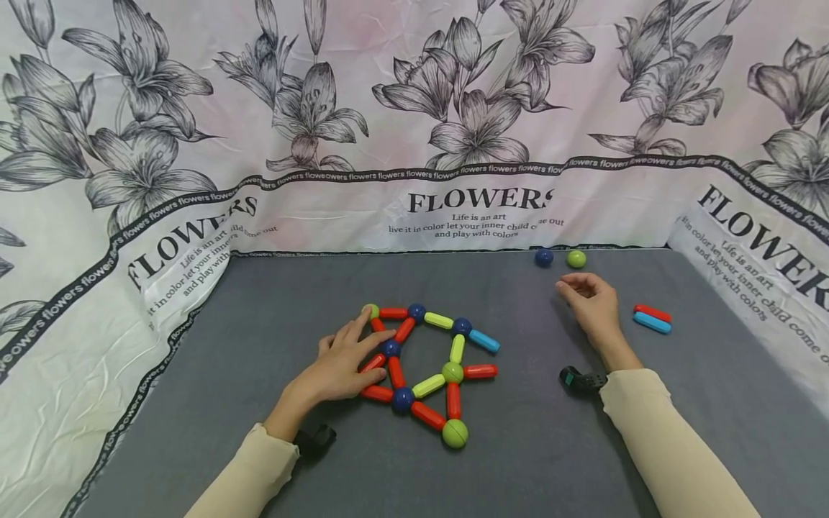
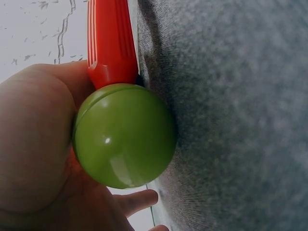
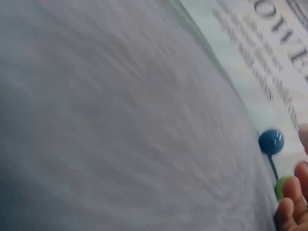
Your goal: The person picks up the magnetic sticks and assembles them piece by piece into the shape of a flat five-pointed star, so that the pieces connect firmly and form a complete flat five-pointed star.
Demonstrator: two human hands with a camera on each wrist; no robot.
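A flat frame of magnetic rods and balls lies on the table, with red rods [image 1: 427, 415], yellow rods [image 1: 439, 321] and blue balls [image 1: 403, 399]. Over its left side my left hand [image 1: 337, 367] spreads its fingers, a fingertip at the far-left green ball [image 1: 372, 311]. In the left wrist view a green ball [image 2: 126, 137] on a red rod [image 2: 111, 41] sits against the palm. My right hand [image 1: 594, 306] is raised to the right of the frame with loosely bent fingers and nothing visible in them. Its fingers overlap a loose green ball [image 3: 284, 186] in the right wrist view.
At the back edge stand a loose blue ball [image 1: 544, 257] and the green one. A loose red rod [image 1: 653, 313] and a light blue rod [image 1: 652, 322] lie right of the right hand. A flower-printed cloth [image 1: 479, 208] rises behind the grey table [image 1: 518, 460].
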